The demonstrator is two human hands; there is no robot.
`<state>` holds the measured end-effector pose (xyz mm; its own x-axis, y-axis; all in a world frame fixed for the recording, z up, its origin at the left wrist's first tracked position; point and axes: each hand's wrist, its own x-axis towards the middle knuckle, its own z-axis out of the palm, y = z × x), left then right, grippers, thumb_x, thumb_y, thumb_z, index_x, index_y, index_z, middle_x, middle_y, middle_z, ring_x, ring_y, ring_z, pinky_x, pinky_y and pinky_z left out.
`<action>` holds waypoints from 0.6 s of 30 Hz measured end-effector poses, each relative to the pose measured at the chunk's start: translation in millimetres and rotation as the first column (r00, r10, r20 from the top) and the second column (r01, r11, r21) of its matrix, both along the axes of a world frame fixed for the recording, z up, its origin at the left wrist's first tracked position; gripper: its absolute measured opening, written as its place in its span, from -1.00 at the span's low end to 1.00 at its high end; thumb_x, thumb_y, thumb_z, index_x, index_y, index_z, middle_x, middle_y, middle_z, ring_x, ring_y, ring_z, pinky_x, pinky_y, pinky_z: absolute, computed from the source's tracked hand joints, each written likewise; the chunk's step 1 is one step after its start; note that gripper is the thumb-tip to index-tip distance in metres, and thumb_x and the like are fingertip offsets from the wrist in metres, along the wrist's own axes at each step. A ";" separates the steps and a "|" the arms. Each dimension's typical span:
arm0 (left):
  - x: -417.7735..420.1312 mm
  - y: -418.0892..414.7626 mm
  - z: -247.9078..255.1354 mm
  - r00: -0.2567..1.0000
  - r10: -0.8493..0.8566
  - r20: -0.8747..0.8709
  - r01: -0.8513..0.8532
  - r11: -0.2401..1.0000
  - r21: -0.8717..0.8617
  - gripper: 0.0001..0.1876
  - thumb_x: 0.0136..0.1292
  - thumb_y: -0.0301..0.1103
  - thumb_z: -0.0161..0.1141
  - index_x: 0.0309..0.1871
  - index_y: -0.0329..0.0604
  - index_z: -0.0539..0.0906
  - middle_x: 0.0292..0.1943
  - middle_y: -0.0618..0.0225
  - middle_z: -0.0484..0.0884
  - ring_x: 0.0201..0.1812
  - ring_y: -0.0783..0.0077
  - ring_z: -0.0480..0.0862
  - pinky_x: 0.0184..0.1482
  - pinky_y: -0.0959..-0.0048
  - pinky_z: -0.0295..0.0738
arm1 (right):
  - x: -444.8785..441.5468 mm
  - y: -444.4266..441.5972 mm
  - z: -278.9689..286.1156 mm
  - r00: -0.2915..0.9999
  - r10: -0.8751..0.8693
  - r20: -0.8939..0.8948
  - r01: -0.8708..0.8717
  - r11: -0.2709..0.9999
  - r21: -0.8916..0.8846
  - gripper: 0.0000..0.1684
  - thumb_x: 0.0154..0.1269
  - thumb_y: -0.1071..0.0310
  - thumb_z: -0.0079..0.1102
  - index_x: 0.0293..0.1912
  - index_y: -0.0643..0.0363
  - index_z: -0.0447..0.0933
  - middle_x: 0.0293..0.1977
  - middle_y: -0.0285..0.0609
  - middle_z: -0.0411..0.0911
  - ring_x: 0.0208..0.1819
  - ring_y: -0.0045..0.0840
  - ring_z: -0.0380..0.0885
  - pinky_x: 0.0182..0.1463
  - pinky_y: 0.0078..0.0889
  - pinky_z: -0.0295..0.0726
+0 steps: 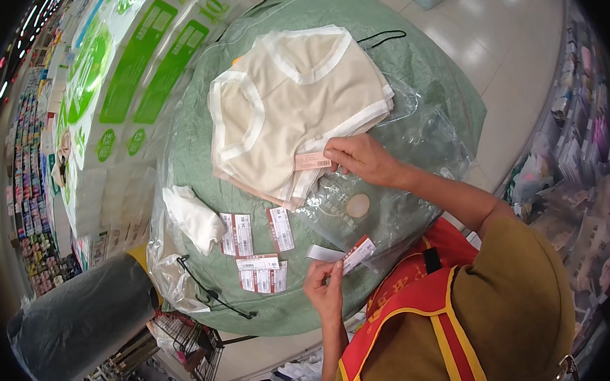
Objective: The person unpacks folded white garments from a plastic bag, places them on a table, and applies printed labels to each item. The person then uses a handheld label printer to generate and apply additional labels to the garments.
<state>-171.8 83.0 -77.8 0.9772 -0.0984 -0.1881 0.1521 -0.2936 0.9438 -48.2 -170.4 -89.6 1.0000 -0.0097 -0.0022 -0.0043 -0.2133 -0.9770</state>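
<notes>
Beige underpants with white trim [303, 94] lie stacked on a green woven sheet [194, 145]. With thumb and fingers, my right hand [359, 159] pinches a pink printed tag [313, 161] at the stack's lower edge. My left hand [326, 285] grips a red-and-white price label [358, 253], from which a pale strip [323, 253] sticks out. Several similar price labels [262, 274] lie on the sheet left of that hand. Under my right forearm spreads a clear plastic bag [386, 200], partly hidden. A crumpled white cloth [194, 218] rests left of the labels.
Tall plastic-wrapped green-and-white packages [129, 70] stand along the left. A dark cylinder in plastic [84, 320] juts in at lower left, near a black hanger [211, 294]. Packed goods on shelves [581, 212] line the right, beyond tiled floor [494, 68].
</notes>
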 end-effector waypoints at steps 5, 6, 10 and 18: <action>-1.1 0.7 -2.4 1.000 0.012 -0.008 -0.012 1.000 -0.019 -0.93 0.17 -0.56 0.34 -0.40 -0.35 0.67 -0.47 0.44 0.49 -0.43 0.64 0.44 -0.36 0.66 0.30 | 0.9 -0.1 -0.2 1.000 0.007 0.005 -0.007 1.000 -0.001 -0.70 0.43 0.20 -0.01 -0.29 0.23 0.53 -0.52 -0.15 0.59 -0.44 -0.33 0.60 -0.31 -0.31 0.52; -1.2 0.3 -1.8 1.000 0.016 -0.011 -0.016 1.000 -0.023 -0.93 0.17 -0.56 0.34 -0.40 -0.35 0.67 -0.47 0.44 0.49 -0.43 0.64 0.44 -0.36 0.66 0.30 | 1.0 0.0 -0.2 1.000 0.007 0.006 -0.007 1.000 0.002 -0.70 0.43 0.20 -0.02 -0.29 0.23 0.53 -0.52 -0.15 0.59 -0.44 -0.32 0.60 -0.31 -0.31 0.52; -1.3 0.1 -1.2 1.000 0.013 -0.007 -0.013 1.000 -0.025 -0.94 0.17 -0.56 0.34 -0.39 -0.35 0.67 -0.47 0.44 0.49 -0.42 0.64 0.44 -0.36 0.66 0.30 | 1.6 0.3 -2.2 1.000 0.009 0.004 -0.009 1.000 0.008 -0.70 0.44 0.21 -0.02 -0.27 0.23 0.54 -0.51 -0.15 0.59 -0.44 -0.32 0.60 -0.30 -0.31 0.52; -0.4 -0.8 -1.0 1.000 0.017 -0.012 -0.017 1.000 -0.026 -0.94 0.18 -0.56 0.34 -0.38 -0.34 0.68 -0.48 0.45 0.48 -0.43 0.64 0.43 -0.36 0.65 0.30 | 2.5 0.2 -1.2 1.000 0.014 -0.006 -0.014 1.000 0.013 -0.70 0.43 0.21 -0.02 -0.27 0.23 0.54 -0.50 -0.15 0.60 -0.44 -0.33 0.60 -0.30 -0.31 0.53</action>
